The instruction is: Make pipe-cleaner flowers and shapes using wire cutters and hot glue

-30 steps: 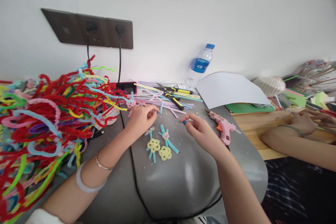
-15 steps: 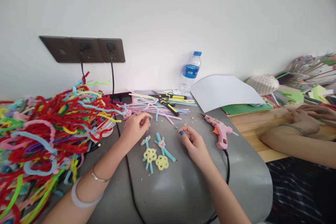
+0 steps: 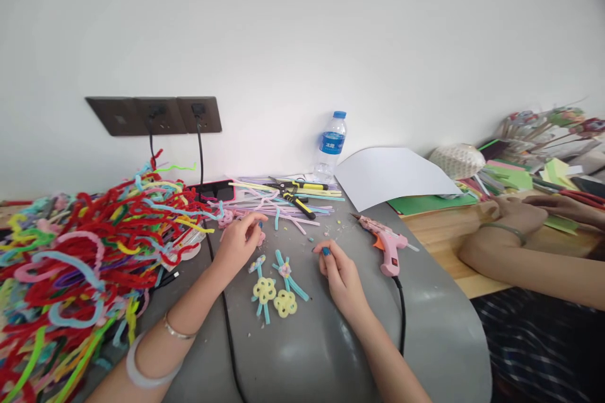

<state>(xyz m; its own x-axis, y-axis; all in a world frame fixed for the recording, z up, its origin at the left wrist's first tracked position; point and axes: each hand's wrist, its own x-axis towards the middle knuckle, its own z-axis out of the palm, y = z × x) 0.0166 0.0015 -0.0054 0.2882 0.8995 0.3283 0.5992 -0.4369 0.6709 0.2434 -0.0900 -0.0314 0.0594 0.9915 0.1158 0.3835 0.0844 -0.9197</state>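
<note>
My left hand (image 3: 239, 242) is closed in a pinch beside the heap of pipe cleaners. A small pink fuzzy piece (image 3: 261, 238) shows at its fingertips, partly hidden by them. My right hand (image 3: 339, 274) has its thumb and fingers pressed together above the table; whatever they hold, if anything, is hidden. Between the hands lie two light-blue pipe-cleaner stems. One carries a yellow looped flower (image 3: 264, 290), with a second yellow flower (image 3: 285, 304) beside it. A small pink flower (image 3: 285, 270) sits on the right stem. The pink glue gun (image 3: 388, 245) lies right of my right hand.
A big heap of coloured pipe cleaners (image 3: 118, 233) covers the left side. Black-and-yellow pliers (image 3: 297, 198) lie on loose stems at the back, near a water bottle (image 3: 331, 145) and white paper (image 3: 394, 176). A black cord (image 3: 227, 327) crosses the table. Another person's arms (image 3: 510, 245) rest at right.
The view has shifted slightly. My right hand has drawn its thumb and fingers closer together. The pink piece now shows at my left fingertips. The flowers and stems lie as before.
</note>
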